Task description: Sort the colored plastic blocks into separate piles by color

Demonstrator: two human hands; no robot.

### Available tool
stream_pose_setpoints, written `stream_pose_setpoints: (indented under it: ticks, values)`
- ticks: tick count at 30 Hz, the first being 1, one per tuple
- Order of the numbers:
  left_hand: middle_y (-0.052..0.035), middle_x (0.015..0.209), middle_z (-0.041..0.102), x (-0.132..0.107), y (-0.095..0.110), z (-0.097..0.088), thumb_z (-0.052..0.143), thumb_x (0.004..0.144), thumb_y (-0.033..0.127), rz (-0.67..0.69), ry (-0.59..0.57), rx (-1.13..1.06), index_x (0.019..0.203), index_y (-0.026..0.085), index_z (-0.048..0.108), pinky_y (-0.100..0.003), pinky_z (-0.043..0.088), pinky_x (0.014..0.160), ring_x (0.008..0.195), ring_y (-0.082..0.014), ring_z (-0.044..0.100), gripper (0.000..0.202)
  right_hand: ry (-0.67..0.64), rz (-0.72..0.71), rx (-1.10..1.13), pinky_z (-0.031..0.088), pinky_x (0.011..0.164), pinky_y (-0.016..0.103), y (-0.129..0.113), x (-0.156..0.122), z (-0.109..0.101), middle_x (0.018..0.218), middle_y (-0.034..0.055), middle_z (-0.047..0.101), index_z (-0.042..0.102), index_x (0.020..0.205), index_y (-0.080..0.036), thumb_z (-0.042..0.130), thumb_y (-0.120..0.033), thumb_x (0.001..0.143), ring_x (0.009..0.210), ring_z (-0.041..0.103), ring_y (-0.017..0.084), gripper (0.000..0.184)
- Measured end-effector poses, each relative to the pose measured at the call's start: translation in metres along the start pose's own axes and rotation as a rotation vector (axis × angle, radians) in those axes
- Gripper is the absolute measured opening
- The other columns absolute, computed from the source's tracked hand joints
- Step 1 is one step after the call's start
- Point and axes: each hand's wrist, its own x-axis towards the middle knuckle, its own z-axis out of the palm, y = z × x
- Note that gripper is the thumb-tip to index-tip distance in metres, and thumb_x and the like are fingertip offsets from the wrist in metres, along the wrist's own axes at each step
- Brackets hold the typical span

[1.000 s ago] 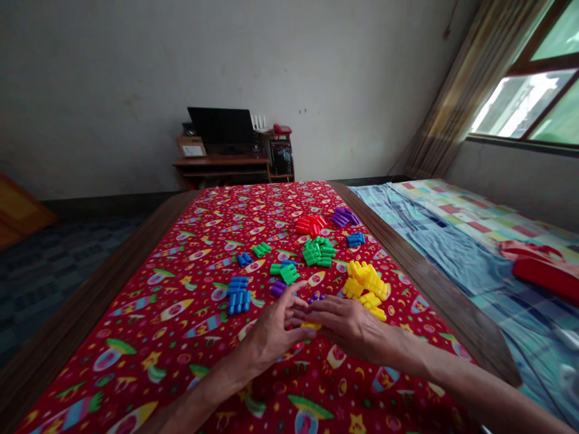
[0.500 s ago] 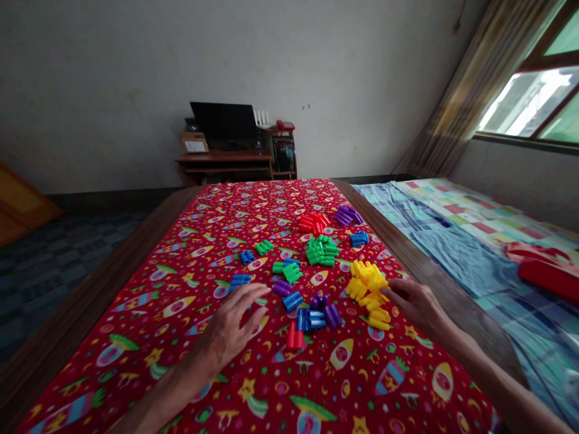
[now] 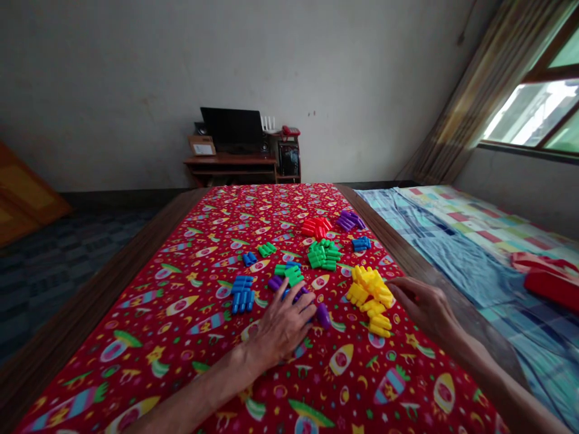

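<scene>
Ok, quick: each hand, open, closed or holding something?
Left hand: open, spread palm-down over purple plastic blocks.
Right hand: beside the yellow plastic blocks; whether open or holding one can't be told.

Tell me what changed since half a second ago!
The left hand moved right, over the loose middle blocks, hiding some. The right hand stayed beside the yellow pile. The green pile and red pile stayed put.

Blocks [image 3: 368,286] smooth, glossy plastic; tablecloth [image 3: 316,386] matt cloth; table [image 3: 90,301] dull wood
</scene>
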Motion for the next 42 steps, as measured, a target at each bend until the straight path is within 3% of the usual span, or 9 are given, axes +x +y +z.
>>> stream_pose_setpoints:
  ticks: [6,12,16,21,24,27,32,38,42]
  values:
    - [-0.0041,0.126,0.061,-0.020,-0.023,-0.014,0.048,0.096,0.026,-0.098,0.031,0.036,0.106,0.022,0.063,-0.062,0.026,0.114,0.136,-0.0309,0.038,0.018,-0.203,-0.310,0.146,0.047,0.061,0.023,-0.042,0.047,0.021,0.086,0.0074,0.071,0.068,0.100,-0.018,0.044,-0.026,0.096,0.070,0.063,0.014,0.025]
    - [-0.0077,0.122,0.062,-0.037,-0.032,-0.011,0.048,0.096,0.025,-0.137,0.120,0.030,0.109,0.019,0.062,-0.058,0.025,0.116,0.132,-0.0267,0.045,0.020,-0.413,-0.746,0.024,0.050,0.088,0.034,-0.078,0.106,0.099,0.119,0.0158,0.062,0.056,0.123,-0.015,0.048,-0.015,0.093,0.110,0.059,0.021,0.031]
    - [-0.0085,0.121,0.064,-0.043,-0.030,-0.005,0.047,0.096,0.024,-0.124,0.181,0.028,0.114,0.018,0.063,-0.056,0.028,0.116,0.128,-0.0257,0.050,0.024,-0.521,-0.836,-0.247,0.050,0.090,0.039,-0.101,0.117,0.134,0.110,0.0158,0.063,0.059,0.115,-0.013,0.046,-0.011,0.093,0.108,0.057,0.024,0.026]
    - [-0.0088,0.118,0.067,-0.043,-0.027,0.000,0.043,0.097,0.020,-0.101,0.232,0.007,0.114,0.018,0.064,-0.055,0.028,0.116,0.127,-0.0248,0.051,0.027,-0.417,-0.823,-0.169,0.049,0.091,0.040,-0.097,0.127,0.116,0.117,0.0165,0.062,0.056,0.125,-0.013,0.049,-0.014,0.092,0.109,0.055,0.025,0.034]
    - [-0.0086,0.117,0.067,-0.042,-0.027,0.001,0.040,0.097,0.018,-0.092,0.251,-0.010,0.112,0.018,0.065,-0.054,0.030,0.115,0.125,-0.0239,0.053,0.029,-0.340,-0.647,-0.072,0.049,0.085,0.038,-0.071,0.144,0.096,0.117,0.0165,0.064,0.046,0.139,-0.014,0.054,-0.017,0.089,0.105,0.058,0.025,0.050]
    - [-0.0091,0.118,0.067,-0.042,-0.028,0.001,0.041,0.097,0.017,-0.090,0.250,-0.014,0.111,0.017,0.066,-0.053,0.032,0.115,0.124,-0.0237,0.054,0.029,-0.360,-0.444,-0.058,0.048,0.072,0.031,-0.039,0.158,0.085,0.097,0.0130,0.069,0.044,0.141,-0.011,0.058,-0.020,0.088,0.084,0.062,0.021,0.056]
    - [-0.0089,0.119,0.067,-0.043,-0.029,0.000,0.041,0.097,0.016,-0.084,0.234,-0.011,0.113,0.017,0.064,-0.052,0.034,0.114,0.125,-0.0237,0.053,0.028,-0.358,-0.395,-0.069,0.046,0.068,0.029,-0.008,0.158,0.086,0.093,0.0150,0.070,0.051,0.132,-0.005,0.056,-0.028,0.091,0.078,0.063,0.019,0.047]
    - [-0.0088,0.119,0.067,-0.042,-0.028,0.000,0.041,0.097,0.016,-0.085,0.240,-0.004,0.112,0.016,0.065,-0.052,0.032,0.115,0.125,-0.0235,0.053,0.028,-0.259,-0.450,0.030,0.044,0.068,0.027,-0.032,0.160,0.082,0.084,0.0100,0.069,0.065,0.109,-0.011,0.045,-0.031,0.096,0.071,0.058,0.016,0.031]
    - [-0.0078,0.119,0.067,-0.043,-0.028,0.001,0.041,0.098,0.017,-0.082,0.248,-0.017,0.112,0.017,0.065,-0.051,0.031,0.116,0.125,-0.0231,0.052,0.028,-0.429,-0.586,0.058,0.038,0.060,0.023,-0.077,0.165,0.100,0.077,0.0054,0.067,0.066,0.104,-0.012,0.043,-0.023,0.096,0.063,0.053,0.011,0.026]
